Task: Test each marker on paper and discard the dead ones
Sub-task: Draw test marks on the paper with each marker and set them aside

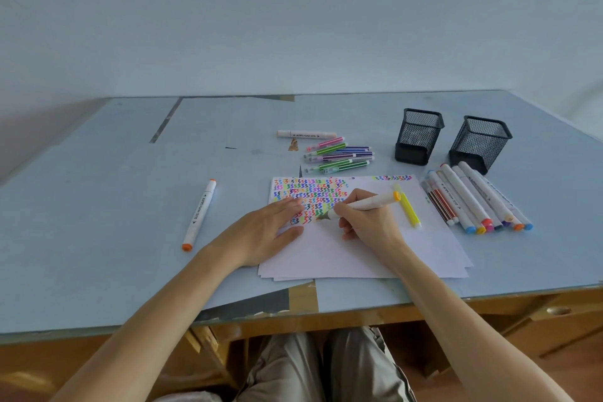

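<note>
On bench, near edge: paper (pixel 342 251), lower half blank, top half packed w/ colour squiggles.
Left hand (pixel 270 232): fingers flat & straight, pressing paper down, holds nothing.
Right hand (pixel 365 222): fingers curled round white marker (pixel 365 204), tip on paper by last squiggle row.
Progress: many tests done, approx; this one mid-test.
Left to do: prob. marker cluster (pixel 476 199) at right; can't tell.
Far: slim pens (pixel 339 155); mesh cups (pixel 419 135), contents not visible.

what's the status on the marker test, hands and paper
Left hand flat, pinning white paper sheet. Right hand grips white marker with yellow end cap, tip on paper. Yellow highlighter lies beside it, not blocking.
</note>
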